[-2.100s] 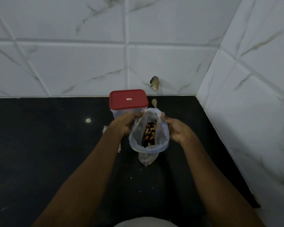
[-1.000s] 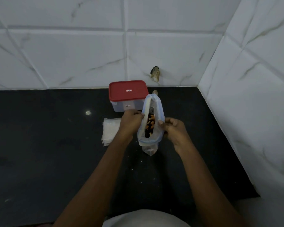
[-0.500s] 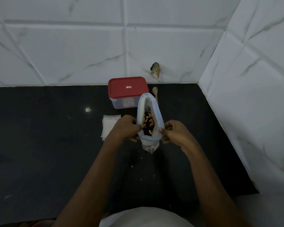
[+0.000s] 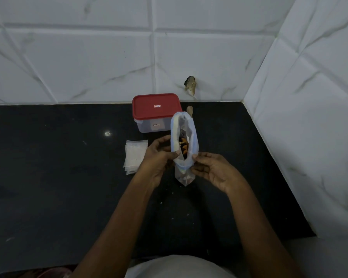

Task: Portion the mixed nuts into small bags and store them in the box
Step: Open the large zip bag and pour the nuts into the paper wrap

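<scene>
A clear zip bag of mixed nuts (image 4: pixel 184 141) stands upright on the black counter (image 4: pixel 58 177), its mouth pulled into a narrow slit. My left hand (image 4: pixel 159 155) pinches the left side of the mouth near its front end. My right hand (image 4: pixel 211 169) pinches the right side at the same end. Orange and dark nuts show through the opening. Behind the bag sits a clear box with a red lid (image 4: pixel 156 112), closed. A stack of small empty bags (image 4: pixel 134 155) lies flat to the left of my left hand.
A wooden spoon (image 4: pixel 189 110) lies behind the nut bag, right of the box, mostly hidden. White tiled walls close the counter at the back and the right, forming a corner. A chipped hole (image 4: pixel 190 85) marks the back wall.
The bag's mouth has gone from wide and round to a narrow slit. Both hands have slid toward me along the mouth, to its near end.
</scene>
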A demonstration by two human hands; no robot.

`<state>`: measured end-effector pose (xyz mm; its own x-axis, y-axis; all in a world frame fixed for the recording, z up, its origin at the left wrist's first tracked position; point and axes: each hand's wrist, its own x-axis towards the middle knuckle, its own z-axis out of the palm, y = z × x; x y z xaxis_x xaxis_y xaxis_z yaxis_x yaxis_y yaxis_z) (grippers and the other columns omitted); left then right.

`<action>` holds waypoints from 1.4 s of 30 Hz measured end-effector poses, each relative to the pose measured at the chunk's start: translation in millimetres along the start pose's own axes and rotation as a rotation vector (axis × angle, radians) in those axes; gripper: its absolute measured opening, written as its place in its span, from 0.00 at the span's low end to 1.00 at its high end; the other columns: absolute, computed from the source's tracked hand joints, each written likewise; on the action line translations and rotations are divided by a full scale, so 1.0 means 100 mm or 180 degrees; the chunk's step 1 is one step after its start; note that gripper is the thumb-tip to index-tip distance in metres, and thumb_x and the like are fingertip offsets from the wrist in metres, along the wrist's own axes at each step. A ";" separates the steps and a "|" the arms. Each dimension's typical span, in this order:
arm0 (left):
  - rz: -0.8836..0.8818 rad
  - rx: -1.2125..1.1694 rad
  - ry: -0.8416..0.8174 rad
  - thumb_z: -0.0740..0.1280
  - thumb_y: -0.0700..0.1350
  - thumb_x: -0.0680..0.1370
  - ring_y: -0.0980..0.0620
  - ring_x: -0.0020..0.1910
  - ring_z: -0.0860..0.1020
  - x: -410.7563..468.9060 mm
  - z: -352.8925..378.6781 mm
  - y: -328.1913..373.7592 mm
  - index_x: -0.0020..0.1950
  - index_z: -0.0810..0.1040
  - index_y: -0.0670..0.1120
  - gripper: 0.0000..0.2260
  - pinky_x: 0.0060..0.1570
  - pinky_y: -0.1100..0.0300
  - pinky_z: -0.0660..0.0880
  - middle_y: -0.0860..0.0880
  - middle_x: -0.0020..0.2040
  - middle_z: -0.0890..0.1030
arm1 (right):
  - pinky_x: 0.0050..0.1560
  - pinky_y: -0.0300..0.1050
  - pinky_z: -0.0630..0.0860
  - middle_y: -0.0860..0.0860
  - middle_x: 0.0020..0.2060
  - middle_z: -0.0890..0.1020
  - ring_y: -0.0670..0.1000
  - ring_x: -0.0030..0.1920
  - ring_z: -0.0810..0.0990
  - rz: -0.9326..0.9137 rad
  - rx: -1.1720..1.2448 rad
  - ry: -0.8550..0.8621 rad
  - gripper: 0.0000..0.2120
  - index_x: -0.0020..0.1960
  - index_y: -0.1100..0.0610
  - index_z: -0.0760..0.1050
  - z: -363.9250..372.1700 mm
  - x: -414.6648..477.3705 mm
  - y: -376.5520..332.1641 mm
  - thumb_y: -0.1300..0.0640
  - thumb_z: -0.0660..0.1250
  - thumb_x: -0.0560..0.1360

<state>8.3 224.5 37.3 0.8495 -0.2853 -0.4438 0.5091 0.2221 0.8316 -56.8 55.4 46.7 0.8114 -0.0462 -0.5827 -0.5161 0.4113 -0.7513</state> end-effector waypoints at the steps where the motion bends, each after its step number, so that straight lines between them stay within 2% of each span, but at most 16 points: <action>1: 0.0011 0.0031 0.0043 0.69 0.28 0.72 0.46 0.56 0.81 0.00 -0.01 -0.02 0.59 0.76 0.49 0.22 0.50 0.49 0.80 0.45 0.57 0.82 | 0.46 0.43 0.83 0.59 0.53 0.84 0.53 0.50 0.85 -0.0008 -0.0144 -0.0015 0.12 0.60 0.62 0.77 -0.01 0.00 0.00 0.63 0.67 0.77; 5: 0.0302 0.0123 0.0507 0.67 0.28 0.74 0.46 0.50 0.81 -0.02 0.04 -0.08 0.52 0.75 0.48 0.17 0.45 0.51 0.79 0.44 0.52 0.81 | 0.49 0.44 0.82 0.58 0.50 0.84 0.53 0.50 0.84 -0.0129 0.0099 0.0026 0.09 0.57 0.63 0.77 -0.01 -0.01 0.01 0.67 0.64 0.78; 7: 0.0459 0.0076 0.0695 0.66 0.28 0.75 0.48 0.46 0.80 -0.03 0.07 -0.11 0.47 0.77 0.46 0.13 0.46 0.51 0.77 0.44 0.47 0.81 | 0.48 0.44 0.83 0.58 0.47 0.85 0.53 0.49 0.84 -0.0085 0.0692 0.0042 0.08 0.55 0.62 0.78 0.01 0.00 0.04 0.68 0.62 0.79; 9: 0.0423 -0.0188 0.0745 0.66 0.28 0.76 0.49 0.46 0.80 -0.04 0.08 -0.12 0.45 0.79 0.45 0.12 0.46 0.54 0.77 0.45 0.47 0.81 | 0.45 0.45 0.84 0.59 0.46 0.85 0.53 0.47 0.85 0.0042 0.1437 -0.0020 0.09 0.56 0.63 0.77 0.01 0.03 0.09 0.68 0.61 0.79; 13: -0.0032 -0.1554 0.0693 0.63 0.27 0.76 0.47 0.52 0.80 -0.03 0.09 -0.09 0.57 0.79 0.41 0.15 0.46 0.57 0.80 0.41 0.58 0.79 | 0.44 0.53 0.84 0.64 0.51 0.84 0.59 0.48 0.86 0.0034 0.2452 -0.0114 0.14 0.61 0.65 0.75 0.00 0.12 0.22 0.70 0.61 0.77; 17: -0.0328 -0.2598 0.0555 0.60 0.27 0.78 0.44 0.56 0.78 -0.09 0.16 -0.11 0.69 0.73 0.43 0.22 0.42 0.53 0.79 0.39 0.62 0.77 | 0.47 0.56 0.83 0.67 0.53 0.82 0.62 0.48 0.85 -0.0126 0.2885 -0.0196 0.18 0.61 0.67 0.75 0.05 0.18 0.30 0.71 0.62 0.72; 20: -0.0395 -0.2840 0.0500 0.59 0.27 0.78 0.42 0.57 0.77 -0.11 0.18 -0.10 0.69 0.73 0.43 0.23 0.35 0.56 0.81 0.38 0.62 0.77 | 0.51 0.54 0.82 0.65 0.55 0.82 0.61 0.53 0.84 -0.0262 0.2785 -0.0225 0.14 0.61 0.66 0.75 0.05 0.17 0.28 0.67 0.63 0.76; 23: -0.0347 -0.2852 0.0483 0.56 0.26 0.78 0.41 0.62 0.76 -0.11 0.18 -0.08 0.70 0.72 0.44 0.23 0.45 0.50 0.79 0.40 0.59 0.77 | 0.56 0.52 0.80 0.63 0.60 0.81 0.59 0.60 0.81 -0.0224 0.2376 -0.0216 0.14 0.62 0.64 0.75 0.02 0.13 0.22 0.61 0.66 0.77; 26: -0.0351 -0.2881 0.0421 0.54 0.25 0.78 0.42 0.59 0.76 -0.11 0.17 -0.09 0.63 0.76 0.44 0.22 0.51 0.45 0.74 0.41 0.58 0.78 | 0.52 0.51 0.82 0.63 0.58 0.82 0.58 0.56 0.83 -0.0097 0.2409 -0.0094 0.12 0.60 0.65 0.76 0.03 0.15 0.20 0.67 0.63 0.77; 28: -0.0404 -0.3045 0.0394 0.54 0.25 0.78 0.43 0.57 0.77 -0.10 0.19 -0.10 0.56 0.78 0.44 0.20 0.54 0.44 0.73 0.41 0.56 0.80 | 0.47 0.50 0.84 0.64 0.54 0.83 0.58 0.50 0.85 -0.0154 0.2712 -0.0062 0.14 0.60 0.65 0.76 0.04 0.17 0.22 0.71 0.61 0.76; 30: -0.0454 -0.3204 0.0367 0.54 0.24 0.77 0.41 0.57 0.77 -0.11 0.22 -0.10 0.54 0.78 0.44 0.20 0.56 0.45 0.75 0.39 0.52 0.81 | 0.47 0.49 0.84 0.65 0.55 0.82 0.59 0.49 0.86 -0.0244 0.2959 -0.0115 0.17 0.63 0.66 0.74 0.07 0.18 0.26 0.72 0.60 0.75; 34: -0.0461 -0.3347 0.0300 0.56 0.25 0.76 0.39 0.54 0.79 -0.11 0.22 -0.09 0.58 0.76 0.44 0.20 0.44 0.46 0.80 0.38 0.51 0.81 | 0.54 0.49 0.82 0.63 0.54 0.83 0.57 0.51 0.85 -0.0425 0.2800 -0.0185 0.12 0.61 0.65 0.76 0.06 0.16 0.25 0.65 0.63 0.78; 36: -0.0449 -0.3438 0.0314 0.61 0.27 0.76 0.41 0.49 0.81 -0.09 0.20 -0.07 0.57 0.76 0.43 0.15 0.45 0.46 0.80 0.38 0.51 0.82 | 0.54 0.49 0.81 0.61 0.52 0.84 0.56 0.52 0.85 -0.0507 0.2689 -0.0207 0.11 0.59 0.64 0.77 0.04 0.14 0.23 0.60 0.65 0.79; 38: -0.0466 -0.3470 0.0397 0.63 0.30 0.77 0.43 0.48 0.82 -0.05 0.21 -0.08 0.59 0.75 0.43 0.14 0.52 0.46 0.79 0.39 0.47 0.84 | 0.51 0.49 0.83 0.60 0.51 0.85 0.56 0.50 0.86 -0.0459 0.2735 -0.0193 0.11 0.57 0.63 0.78 0.05 0.15 0.25 0.57 0.64 0.80; 40: -0.0553 -0.3410 0.0375 0.63 0.31 0.77 0.44 0.56 0.81 -0.01 0.20 -0.12 0.65 0.73 0.44 0.18 0.59 0.45 0.76 0.39 0.54 0.83 | 0.45 0.47 0.84 0.60 0.48 0.85 0.55 0.46 0.86 -0.0322 0.2696 -0.0154 0.12 0.53 0.63 0.80 0.08 0.16 0.26 0.56 0.61 0.81; 42: -0.0620 -0.3045 0.0131 0.63 0.34 0.78 0.42 0.59 0.80 -0.01 0.18 -0.12 0.68 0.72 0.43 0.18 0.54 0.47 0.78 0.38 0.62 0.79 | 0.41 0.46 0.84 0.60 0.45 0.86 0.54 0.42 0.86 -0.0117 0.2457 -0.0063 0.13 0.51 0.63 0.80 0.08 0.15 0.24 0.57 0.60 0.82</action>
<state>-1.2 205.4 34.2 0.7336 -0.3685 -0.5710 0.5231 0.8426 0.1283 -55.2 71.7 22.3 0.8328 -0.0588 -0.5504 -0.1570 0.9284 -0.3368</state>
